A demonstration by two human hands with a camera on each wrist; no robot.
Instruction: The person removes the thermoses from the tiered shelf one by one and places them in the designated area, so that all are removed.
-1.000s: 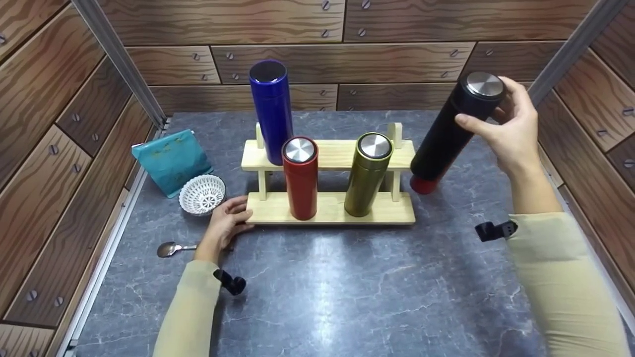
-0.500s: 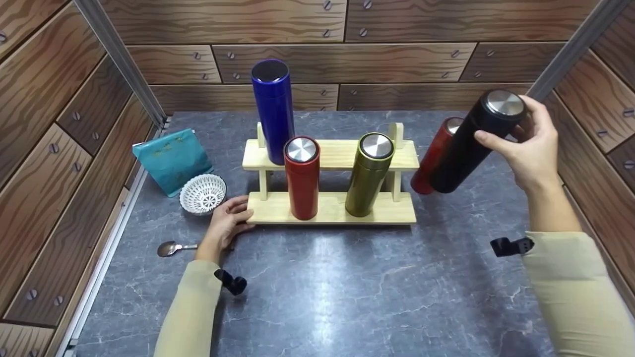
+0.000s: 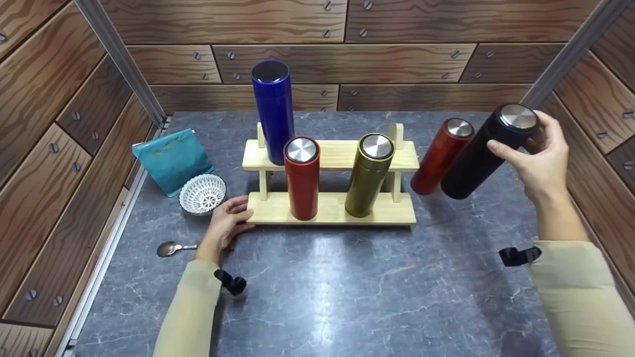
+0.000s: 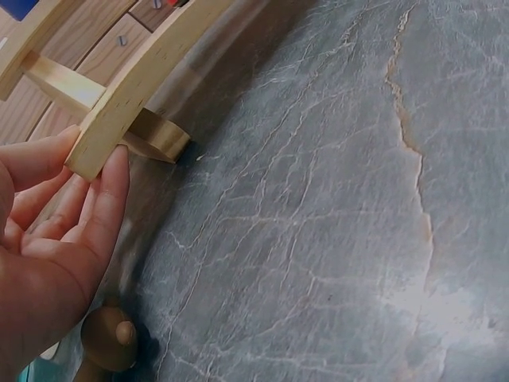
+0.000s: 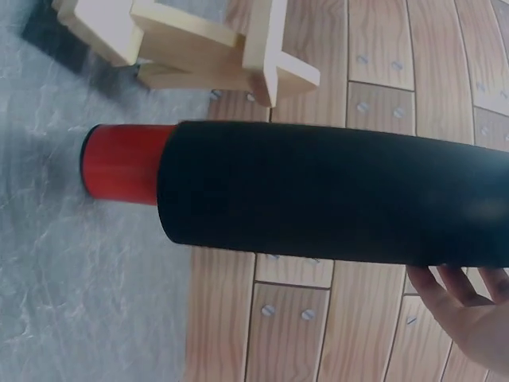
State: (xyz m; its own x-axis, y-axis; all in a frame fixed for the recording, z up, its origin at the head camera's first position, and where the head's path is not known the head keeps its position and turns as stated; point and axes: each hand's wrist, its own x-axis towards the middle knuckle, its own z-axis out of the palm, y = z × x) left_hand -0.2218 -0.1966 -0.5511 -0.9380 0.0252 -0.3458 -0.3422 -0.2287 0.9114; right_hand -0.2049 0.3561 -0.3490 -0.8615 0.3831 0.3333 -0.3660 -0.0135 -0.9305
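Note:
My right hand grips a black flask near its steel cap, tilted and held off the table at the far right. In the right wrist view the black flask fills the frame, with my fingertips under it. Just left of it a dark red flask stands on the table. The wooden rack carries a blue flask on its upper shelf, and a red flask and an olive flask on its lower board. My left hand rests with straight fingers against the rack's left end.
A teal pouch leans at the left wall, with a white mesh bowl in front of it and a spoon nearer me. Wood-panel walls close in the grey marble table on three sides.
My right hand has carried the black flask right and down, away from the rack, uncovering the dark red flask behind it. The left hand has not moved.

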